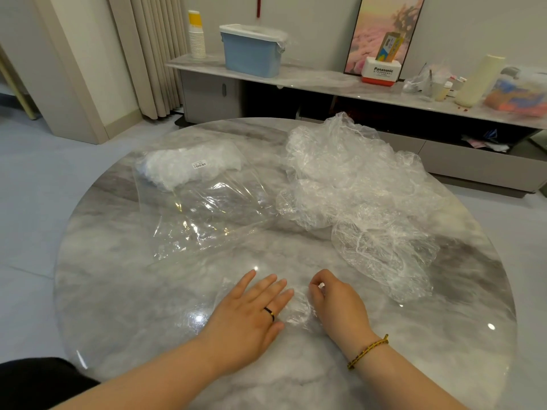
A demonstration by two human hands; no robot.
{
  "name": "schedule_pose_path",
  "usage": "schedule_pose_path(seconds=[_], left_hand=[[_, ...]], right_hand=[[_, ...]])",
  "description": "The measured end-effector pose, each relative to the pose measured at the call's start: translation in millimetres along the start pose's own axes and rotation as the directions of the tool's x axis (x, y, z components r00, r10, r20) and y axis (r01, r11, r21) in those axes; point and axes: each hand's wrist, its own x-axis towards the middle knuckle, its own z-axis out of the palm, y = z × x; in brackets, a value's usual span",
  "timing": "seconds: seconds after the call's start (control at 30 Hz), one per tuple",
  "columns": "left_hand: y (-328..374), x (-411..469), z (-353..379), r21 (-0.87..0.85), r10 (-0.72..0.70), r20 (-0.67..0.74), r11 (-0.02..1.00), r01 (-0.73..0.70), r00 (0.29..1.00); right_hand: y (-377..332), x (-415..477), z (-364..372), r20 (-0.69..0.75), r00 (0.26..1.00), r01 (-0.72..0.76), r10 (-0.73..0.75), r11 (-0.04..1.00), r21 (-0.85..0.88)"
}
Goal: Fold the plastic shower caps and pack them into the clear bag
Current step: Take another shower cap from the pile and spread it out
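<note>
The round marble counter [118, 276] carries all the plastic. At about 10 o'clock on it lies the clear bag [207, 208], flat and wrinkled. A white wad of packed caps [177, 173] fills the bag's far end under a small barcode label [199, 164], and the bag's near part lies slack on the stone.

At 6 o'clock, close to the near edge, the left hand [251, 309] lies palm down. Its fingers [275, 288] are straight and slightly spread, released, and a dark ring sits on one of them. They point toward 1 o'clock, with the tips at the edge of a small crumpled shower cap [296, 310].

That shower cap lies on the counter between the two hands. Just to its right, the right hand [337, 306] has its fingers [318, 281] curled in, and thumb and forefinger pinch a bit of the shower cap's clear film. A braided bracelet [368, 350] circles that wrist.

From 1 to 4 o'clock spreads the loose pile of caps [355, 187], unfolded and puffy, with one cap trailing down toward the right hand but lying apart from it.
</note>
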Motion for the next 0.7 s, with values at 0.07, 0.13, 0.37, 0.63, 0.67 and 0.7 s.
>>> schedule_pose_path(seconds=[0.07, 0.13, 0.37, 0.63, 0.67, 0.7], left_hand=[[-5, 5, 0, -0.022, -0.045, 0.071, 0.999, 0.046, 0.996], [-8, 8, 3, -0.024, -0.059, 0.119, 0.998, 0.062, 0.991], [-15, 12, 10, -0.063, -0.065, 0.173, 0.995, 0.077, 0.983], [-12, 13, 13, -0.040, -0.058, 0.119, 0.997, 0.063, 0.991], [-11, 14, 12, -0.048, -0.065, 0.137, 0.996, 0.072, 0.988], [-11, 15, 11, -0.046, -0.068, 0.163, 0.996, 0.077, 0.984]], right_hand=[[0, 1, -1, 0.007, 0.999, -0.038, 0.038, 0.999, 0.021], [0, 2, 0, 0.012, 0.999, -0.044, 0.044, 0.999, -0.002], [0, 4, -5, -0.238, 0.970, 0.012, -0.048, 0.989, -0.147], [-11, -9, 29, -0.088, 0.899, 0.353, -0.429, 0.829, -0.433], [-9, -10, 29, -0.020, 0.921, 0.340, -0.389, 0.829, -0.444], [-7, -10, 30, 0.035, 0.935, 0.332, -0.353, 0.834, -0.441]])
